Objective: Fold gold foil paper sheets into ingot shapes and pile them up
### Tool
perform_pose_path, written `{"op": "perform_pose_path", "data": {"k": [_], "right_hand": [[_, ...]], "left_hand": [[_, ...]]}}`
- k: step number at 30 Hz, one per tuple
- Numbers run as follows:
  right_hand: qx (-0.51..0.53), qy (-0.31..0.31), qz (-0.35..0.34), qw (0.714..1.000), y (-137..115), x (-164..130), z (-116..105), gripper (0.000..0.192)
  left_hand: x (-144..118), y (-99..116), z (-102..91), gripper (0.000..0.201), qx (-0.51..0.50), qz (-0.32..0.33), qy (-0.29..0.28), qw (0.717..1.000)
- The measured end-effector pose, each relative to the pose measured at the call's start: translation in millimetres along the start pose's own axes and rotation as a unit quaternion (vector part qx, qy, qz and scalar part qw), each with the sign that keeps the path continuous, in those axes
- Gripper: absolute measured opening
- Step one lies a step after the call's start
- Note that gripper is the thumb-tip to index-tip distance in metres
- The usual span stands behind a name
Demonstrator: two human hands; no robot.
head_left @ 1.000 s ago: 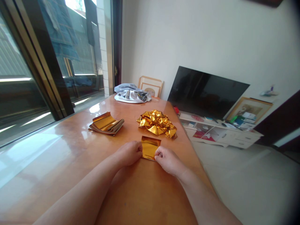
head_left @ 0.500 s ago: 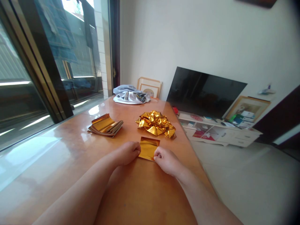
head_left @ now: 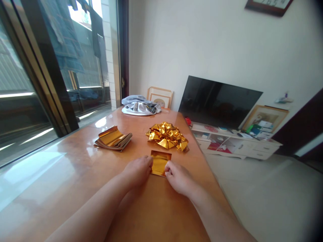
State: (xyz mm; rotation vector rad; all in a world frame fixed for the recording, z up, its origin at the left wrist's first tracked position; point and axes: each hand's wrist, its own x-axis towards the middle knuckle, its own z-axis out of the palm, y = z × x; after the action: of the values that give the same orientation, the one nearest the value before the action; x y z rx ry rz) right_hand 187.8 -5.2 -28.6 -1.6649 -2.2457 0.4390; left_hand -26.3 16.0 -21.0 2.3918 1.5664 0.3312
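A sheet of gold foil paper (head_left: 159, 163) lies between my two hands on the shiny wooden table (head_left: 156, 208). My left hand (head_left: 138, 169) pinches its left edge with curled fingers. At the lower right corner, my right hand (head_left: 178, 174) is closed on the same sheet. Just beyond the sheet sits a heap of folded gold foil pieces (head_left: 168, 134) with pointed shapes. Farther left rests a stack of gold foil sheets (head_left: 113, 138), its top sheet curled upward. My fingertips are partly hidden behind my knuckles.
Grey and white cloth (head_left: 140, 106) is bundled at the table's far end, before leaning picture frames (head_left: 160, 95). A sliding glass door (head_left: 83, 67) runs along the left. On the right, beyond the table edge, a large television (head_left: 219, 101) stands above a white cabinet (head_left: 247, 148).
The view has tilted up slightly, so things appear a little lower. My left hand has shifted slightly along the sheet's left edge; both hands still hold the sheet.
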Motion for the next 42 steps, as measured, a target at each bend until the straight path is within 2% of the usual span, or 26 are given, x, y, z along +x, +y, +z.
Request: {"op": "perform_pose_path", "data": {"k": [5,9,18,24,28,33,38,42], "right_hand": [[-0.088,0.004,-0.023,0.996,-10,-6,-4,0.008],[-0.124,0.004,-0.037,0.992,-17,-8,-6,0.014],[-0.141,-0.002,-0.046,0.989,-14,-6,-2,0.015],[-0.155,0.009,-0.048,0.987,-16,-8,-1,0.020],[-0.171,0.017,-0.028,0.985,-21,-9,1,0.023],[-0.193,0.021,-0.013,0.981,-27,-11,1,0.026],[-0.219,0.019,0.012,0.975,-34,-15,-8,0.027],[-0.215,0.019,0.003,0.976,-45,-25,-9,0.028]], "left_hand": [[-4,17,-4.4,0.017,0.104,0.057,0.030,0.992],[-5,29,-6.9,0.021,0.113,0.083,0.005,0.990],[-11,45,-12.9,0.027,0.165,0.055,-0.030,0.984],[-21,62,-2.9,0.034,0.208,0.048,-0.051,0.976],[-29,59,2.9,0.041,0.220,0.084,-0.037,0.971],[-32,48,2.4,0.038,0.205,0.121,-0.027,0.971],[-34,42,-1.6,0.037,0.188,0.133,-0.014,0.973],[-33,38,-6.3,0.034,0.185,0.139,-0.019,0.973]]}}
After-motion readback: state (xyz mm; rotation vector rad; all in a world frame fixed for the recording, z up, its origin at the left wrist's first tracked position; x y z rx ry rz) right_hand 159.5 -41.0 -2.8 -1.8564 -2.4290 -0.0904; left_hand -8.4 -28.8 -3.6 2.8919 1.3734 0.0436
